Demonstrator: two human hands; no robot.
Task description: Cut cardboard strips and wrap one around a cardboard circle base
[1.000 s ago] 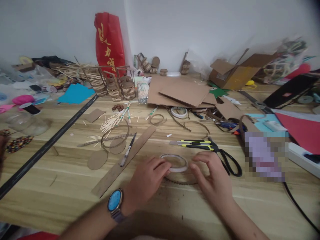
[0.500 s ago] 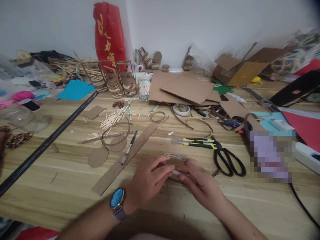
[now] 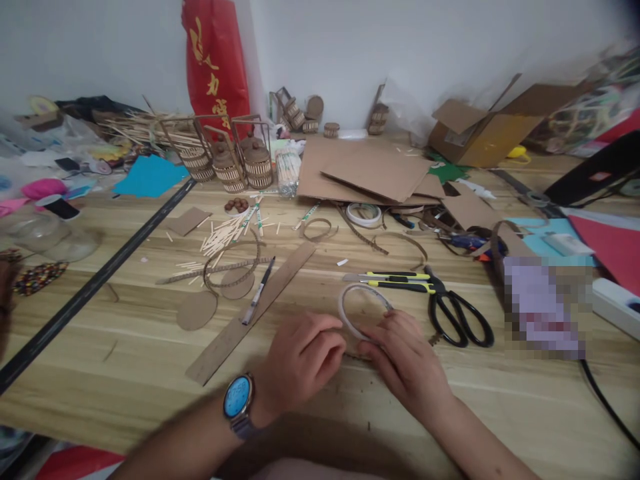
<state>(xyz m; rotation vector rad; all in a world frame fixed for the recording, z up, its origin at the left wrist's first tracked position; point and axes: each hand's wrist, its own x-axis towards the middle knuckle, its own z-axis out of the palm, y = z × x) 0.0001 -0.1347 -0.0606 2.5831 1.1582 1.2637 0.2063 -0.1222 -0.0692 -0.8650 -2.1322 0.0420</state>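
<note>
My right hand (image 3: 407,353) is closed on the near right side of a roll of clear-white tape (image 3: 345,313), which is tilted up off the table. Just left of it, my left hand (image 3: 310,353) is loosely curled, its fingers a little apart, and I see nothing in it. A watch (image 3: 239,397) is on my left wrist. Beneath the roll lies a curved brown corrugated strip (image 3: 434,339), partly hidden by my right hand. Beyond lie a yellow-and-black utility knife (image 3: 400,280) and black-handled scissors (image 3: 463,320).
Left of my hands, a pen (image 3: 260,290) rests on a long cardboard strip (image 3: 215,353), beside cardboard discs (image 3: 197,311). Farther back are matchsticks (image 3: 227,233), small lidded stick-sided baskets (image 3: 257,163) and stacked cardboard sheets (image 3: 360,167). A power strip (image 3: 617,307) stands at right.
The tape roll has gone from lying flat to tilted up. My right hand has moved in from the right and taken hold of it; my left hand has come off it.
</note>
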